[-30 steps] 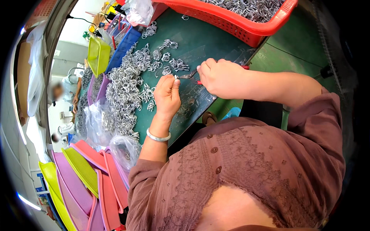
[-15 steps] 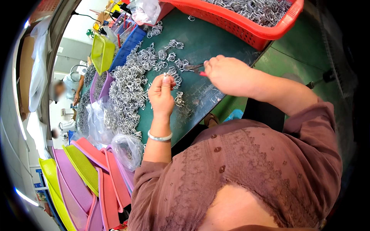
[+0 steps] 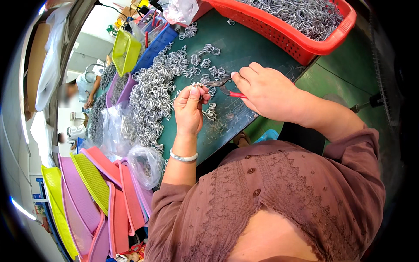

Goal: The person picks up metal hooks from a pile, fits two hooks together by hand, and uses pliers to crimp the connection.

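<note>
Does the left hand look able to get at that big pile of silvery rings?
Probably yes: the pile of silvery rings lies just left of the left hand, with nothing visible between. But that hand holds a small silvery piece, so grasping may be limited.

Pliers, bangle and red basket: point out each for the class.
Red-handled pliers [image 3: 237,94], head view: red handle.
Pale bangle [image 3: 184,159], head view: band's front.
Red perforated basket [image 3: 279,39], head view: near side wall.

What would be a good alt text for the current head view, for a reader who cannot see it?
A person's right hand holds red-handled pliers close to a small metal piece pinched in the left hand. A heap of silvery rings lies on the green table, with a red basket of similar rings beyond.
</note>
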Demonstrator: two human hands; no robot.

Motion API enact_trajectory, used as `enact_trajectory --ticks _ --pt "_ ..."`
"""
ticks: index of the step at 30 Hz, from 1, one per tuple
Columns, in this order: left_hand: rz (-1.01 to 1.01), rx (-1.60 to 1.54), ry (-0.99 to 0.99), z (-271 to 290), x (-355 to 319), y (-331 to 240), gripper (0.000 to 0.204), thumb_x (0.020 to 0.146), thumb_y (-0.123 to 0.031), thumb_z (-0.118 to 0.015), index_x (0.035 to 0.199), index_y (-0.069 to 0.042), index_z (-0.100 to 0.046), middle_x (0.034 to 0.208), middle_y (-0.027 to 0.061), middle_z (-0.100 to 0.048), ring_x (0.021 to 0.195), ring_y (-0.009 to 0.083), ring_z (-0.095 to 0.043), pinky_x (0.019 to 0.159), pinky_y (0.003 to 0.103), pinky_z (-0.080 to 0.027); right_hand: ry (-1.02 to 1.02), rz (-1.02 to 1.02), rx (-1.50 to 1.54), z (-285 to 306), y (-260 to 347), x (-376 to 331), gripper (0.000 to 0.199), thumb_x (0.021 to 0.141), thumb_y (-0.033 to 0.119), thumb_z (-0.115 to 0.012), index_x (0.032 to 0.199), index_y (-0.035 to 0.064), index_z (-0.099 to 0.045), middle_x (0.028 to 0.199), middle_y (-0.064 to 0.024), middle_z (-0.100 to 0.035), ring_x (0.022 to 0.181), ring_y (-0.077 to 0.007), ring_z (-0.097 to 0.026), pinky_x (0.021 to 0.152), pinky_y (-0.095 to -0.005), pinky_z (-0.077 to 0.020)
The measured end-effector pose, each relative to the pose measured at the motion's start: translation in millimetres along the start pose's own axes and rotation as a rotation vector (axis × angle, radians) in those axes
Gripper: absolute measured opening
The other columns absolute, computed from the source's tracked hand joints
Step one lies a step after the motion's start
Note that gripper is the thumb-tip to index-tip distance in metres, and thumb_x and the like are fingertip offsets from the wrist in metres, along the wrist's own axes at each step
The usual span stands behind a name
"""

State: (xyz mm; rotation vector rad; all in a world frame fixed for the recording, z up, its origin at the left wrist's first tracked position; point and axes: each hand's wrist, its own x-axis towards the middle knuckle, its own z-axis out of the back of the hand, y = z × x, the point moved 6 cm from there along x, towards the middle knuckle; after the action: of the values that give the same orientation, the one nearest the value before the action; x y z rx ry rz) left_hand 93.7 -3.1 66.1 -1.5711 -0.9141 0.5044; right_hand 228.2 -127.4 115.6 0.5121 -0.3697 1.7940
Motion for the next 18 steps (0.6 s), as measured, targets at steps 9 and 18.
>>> enact_trajectory --ticks 9,18 --pt "-0.003 0.086 -0.043 3 -4 -2 0.017 0.088 -0.015 -0.051 0.081 -0.002 -0.058 0.078 0.0047 -0.059 0.065 0.0099 -0.054 0.060 0.022 -0.042 -0.090 0.072 -0.148 8 11 6 0.036 0.069 0.012 -0.056 0.099 -0.0065 -0.056 0.080 -0.0060 -0.049 0.077 -0.0178 -0.047 0.060 -0.0262 -0.0412" --pt "-0.021 0.164 -0.048 4 -5 -5 0.019 0.088 -0.017 -0.052 0.081 -0.002 -0.059 0.075 0.0030 -0.059 0.064 0.0086 -0.053 0.059 0.022 -0.041 -0.176 0.133 -0.283 13 17 12 0.025 0.070 0.017 -0.054 0.084 -0.0019 -0.059 0.077 -0.0045 -0.052 0.076 -0.0167 -0.047 0.058 -0.0253 -0.0390"
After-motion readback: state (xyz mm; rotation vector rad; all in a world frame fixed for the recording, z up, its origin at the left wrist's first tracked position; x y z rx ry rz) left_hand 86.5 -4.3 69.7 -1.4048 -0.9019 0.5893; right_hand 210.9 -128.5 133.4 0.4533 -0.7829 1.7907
